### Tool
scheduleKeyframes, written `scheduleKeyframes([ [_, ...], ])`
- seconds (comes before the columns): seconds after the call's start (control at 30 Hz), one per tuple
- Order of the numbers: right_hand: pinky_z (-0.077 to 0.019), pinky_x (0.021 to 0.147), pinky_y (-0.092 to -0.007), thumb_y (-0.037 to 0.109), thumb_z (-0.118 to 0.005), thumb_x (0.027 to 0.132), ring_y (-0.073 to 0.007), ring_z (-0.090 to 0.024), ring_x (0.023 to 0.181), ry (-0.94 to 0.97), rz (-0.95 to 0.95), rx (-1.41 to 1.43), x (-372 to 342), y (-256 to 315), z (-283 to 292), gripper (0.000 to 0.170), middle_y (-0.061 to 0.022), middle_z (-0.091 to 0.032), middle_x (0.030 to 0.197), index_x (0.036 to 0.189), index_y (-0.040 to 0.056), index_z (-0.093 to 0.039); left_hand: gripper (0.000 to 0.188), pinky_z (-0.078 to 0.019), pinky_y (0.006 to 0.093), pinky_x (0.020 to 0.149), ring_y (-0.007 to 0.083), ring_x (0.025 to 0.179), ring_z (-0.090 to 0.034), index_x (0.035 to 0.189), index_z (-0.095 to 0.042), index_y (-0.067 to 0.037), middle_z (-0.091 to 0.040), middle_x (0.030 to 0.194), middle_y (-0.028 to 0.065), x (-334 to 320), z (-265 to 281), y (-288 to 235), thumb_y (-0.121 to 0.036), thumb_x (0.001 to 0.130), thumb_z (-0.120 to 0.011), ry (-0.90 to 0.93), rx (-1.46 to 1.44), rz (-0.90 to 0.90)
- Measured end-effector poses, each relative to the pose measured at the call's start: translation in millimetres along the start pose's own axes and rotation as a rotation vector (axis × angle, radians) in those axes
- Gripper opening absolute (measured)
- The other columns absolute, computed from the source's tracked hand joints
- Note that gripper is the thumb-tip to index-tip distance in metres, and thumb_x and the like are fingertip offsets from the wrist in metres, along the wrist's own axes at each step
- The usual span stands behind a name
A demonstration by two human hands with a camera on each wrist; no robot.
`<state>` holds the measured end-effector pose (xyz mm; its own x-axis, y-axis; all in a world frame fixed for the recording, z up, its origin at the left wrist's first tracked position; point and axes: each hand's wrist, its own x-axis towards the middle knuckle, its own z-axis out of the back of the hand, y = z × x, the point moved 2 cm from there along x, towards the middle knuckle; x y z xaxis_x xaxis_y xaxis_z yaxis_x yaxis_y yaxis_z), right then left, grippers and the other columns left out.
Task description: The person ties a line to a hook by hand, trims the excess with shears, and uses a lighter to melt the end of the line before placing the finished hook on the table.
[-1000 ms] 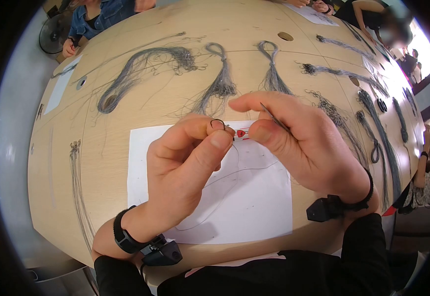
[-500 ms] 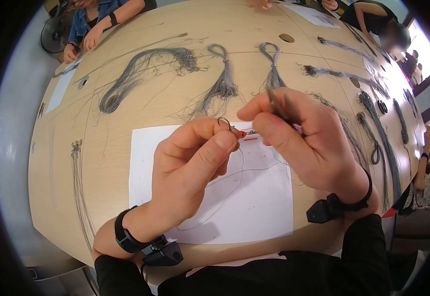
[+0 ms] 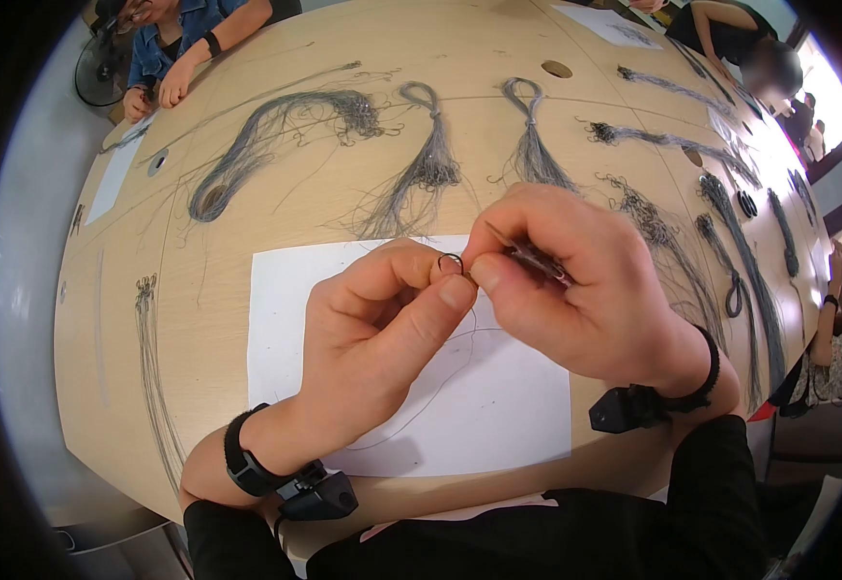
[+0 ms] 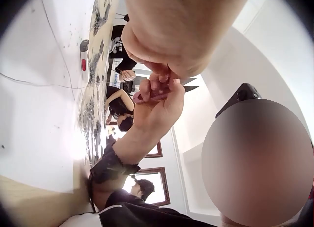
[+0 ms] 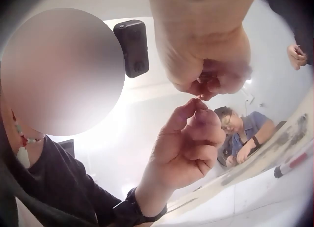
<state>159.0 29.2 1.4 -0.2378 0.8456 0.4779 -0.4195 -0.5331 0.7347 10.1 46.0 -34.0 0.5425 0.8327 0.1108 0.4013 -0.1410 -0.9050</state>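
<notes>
Between thumb and forefinger, my left hand (image 3: 377,324) pinches a small dark fish hook (image 3: 451,259), its bend standing above the fingertips. A thin grey line (image 3: 459,367) hangs below these fingers and curves over the white paper (image 3: 522,416). My right hand (image 3: 580,280) has thumb and forefinger drawn together right beside the hook. It also holds a pair of scissors (image 3: 529,256) in its curled fingers; the left wrist view shows their pink handle and pointed blades (image 4: 189,86). What the right fingertips pinch is hidden.
Bundles of hooked grey lines lie across the table, including two looped bundles (image 3: 430,145) beyond the hands and a straight bunch (image 3: 147,338) at left. A red-and-white marker (image 5: 297,164) lies on the paper. Another person (image 3: 184,58) works at the far left.
My right hand has come left to the left fingertips, and its raised forefinger has closed toward the thumb. The scissors now lie lower in its grip. The left hand shifted slightly right.
</notes>
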Motion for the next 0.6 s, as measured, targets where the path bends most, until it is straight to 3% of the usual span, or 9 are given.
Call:
scheduleKeyframes([
  [0.23, -0.0335, 0.045, -0.0196, 0.001, -0.052, 0.070, -0.0071, -0.041, 0.049, 0.047, 0.026, -0.015, 1.4, -2.1, 1.0, 0.005, -0.0032, -0.050, 0.065, 0.075, 0.0005, -0.052, 0.006, -0.0375, 0.0173, 0.065, 0.0036, 0.074, -0.046, 0.085, -0.054, 0.000, -0.054, 0.082, 0.0004, -0.6, -1.5, 1.4, 0.000, 0.080, -0.051, 0.037, -0.047, 0.007],
  [0.4, -0.0360, 0.045, -0.0230, 0.001, -0.055, 0.061, -0.0144, -0.044, 0.051, 0.032, 0.138, -0.126, 0.3, -3.9, -3.1, 0.017, -0.0050, -0.045, 0.064, 0.075, 0.0021, -0.046, 0.006, -0.0379, 0.0178, 0.066, 0.0040, 0.075, -0.047, 0.086, -0.054, 0.000, -0.054, 0.083, 0.0004, -3.2, -3.9, 2.3, 0.000, 0.080, -0.051, 0.030, -0.029, 0.012],
  [0.6, -0.0372, 0.045, -0.0254, 0.000, -0.056, 0.057, -0.0176, -0.043, 0.051, 0.053, 0.238, -0.275, 1.7, -0.3, -3.4, 0.023, -0.0056, -0.043, 0.064, 0.077, 0.0042, -0.045, 0.005, -0.0374, 0.0175, 0.064, 0.0041, 0.074, -0.046, 0.085, -0.054, 0.000, -0.052, 0.081, -0.0001, -1.8, -5.5, 5.2, 0.000, 0.081, -0.050, -0.036, -0.003, -0.019],
])
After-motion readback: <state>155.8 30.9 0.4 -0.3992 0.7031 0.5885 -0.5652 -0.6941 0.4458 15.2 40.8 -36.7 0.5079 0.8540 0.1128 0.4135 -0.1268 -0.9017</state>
